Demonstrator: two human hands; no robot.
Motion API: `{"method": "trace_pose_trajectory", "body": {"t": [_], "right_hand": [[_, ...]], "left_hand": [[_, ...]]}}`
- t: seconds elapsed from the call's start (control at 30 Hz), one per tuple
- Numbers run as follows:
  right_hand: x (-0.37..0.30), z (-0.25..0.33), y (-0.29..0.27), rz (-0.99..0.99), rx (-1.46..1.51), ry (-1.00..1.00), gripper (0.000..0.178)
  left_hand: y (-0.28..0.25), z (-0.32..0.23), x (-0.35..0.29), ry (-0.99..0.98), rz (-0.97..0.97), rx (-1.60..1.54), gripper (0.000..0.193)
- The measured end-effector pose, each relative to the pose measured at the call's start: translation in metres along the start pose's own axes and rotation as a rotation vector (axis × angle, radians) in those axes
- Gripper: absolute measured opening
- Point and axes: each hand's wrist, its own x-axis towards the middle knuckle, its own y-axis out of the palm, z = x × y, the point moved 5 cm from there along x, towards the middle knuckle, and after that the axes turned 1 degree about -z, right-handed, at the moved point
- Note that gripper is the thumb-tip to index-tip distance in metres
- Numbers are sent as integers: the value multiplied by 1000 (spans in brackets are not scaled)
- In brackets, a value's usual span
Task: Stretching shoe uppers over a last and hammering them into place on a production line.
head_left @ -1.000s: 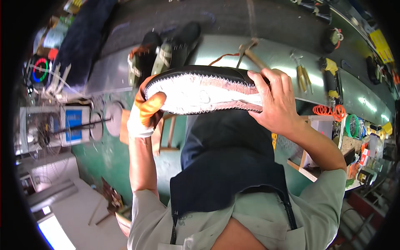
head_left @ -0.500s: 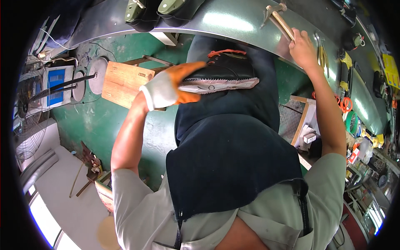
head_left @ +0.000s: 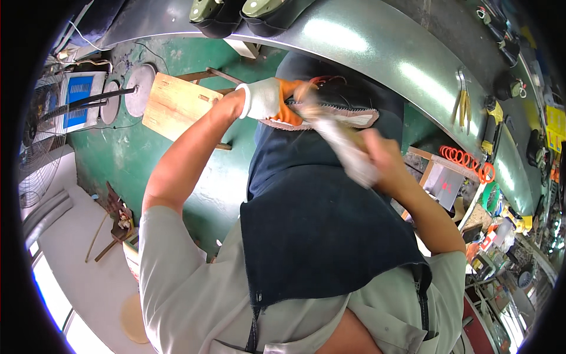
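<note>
Across my lap lies a black shoe (head_left: 354, 97) with its sole side toward me. A jagged stitched or pinched edge runs along the pale rim of its sole, and orange-red lacing shows at the top. My left hand (head_left: 280, 103), in a white glove with orange fingers, is closed around the shoe's left end. In my bare right hand (head_left: 383, 159) is a hammer (head_left: 333, 133) with a wooden handle, smeared by motion. Its head is over the shoe close to my left fingers; whether it touches the shoe I cannot tell.
A dark shiny bench (head_left: 377, 44) curves across the far side, with two dark shoes on green lasts (head_left: 262, 7) and several slim hand tools (head_left: 463, 103). A wooden stool (head_left: 177, 106) and a fan (head_left: 38, 147) stand left. An orange coil (head_left: 463, 156) hangs right.
My right hand has brought the hammer from the bench at the far right down over the shoe. My left hand has moved right and closed on the shoe.
</note>
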Motion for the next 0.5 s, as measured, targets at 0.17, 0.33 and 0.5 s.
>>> {"method": "trace_pose_trajectory", "body": {"t": [0.17, 0.33, 0.5], "right_hand": [[-27, -11, 2, 30, 34, 184, 20], [-3, 1, -40, -362, 127, 145, 18], [14, 28, -83, -647, 441, 34, 14]], "left_hand": [[-3, 6, 3, 240, -85, 263, 88], [-1, 6, -6, 242, -78, 53, 87], [-5, 8, -13, 226, -72, -56, 94]]}}
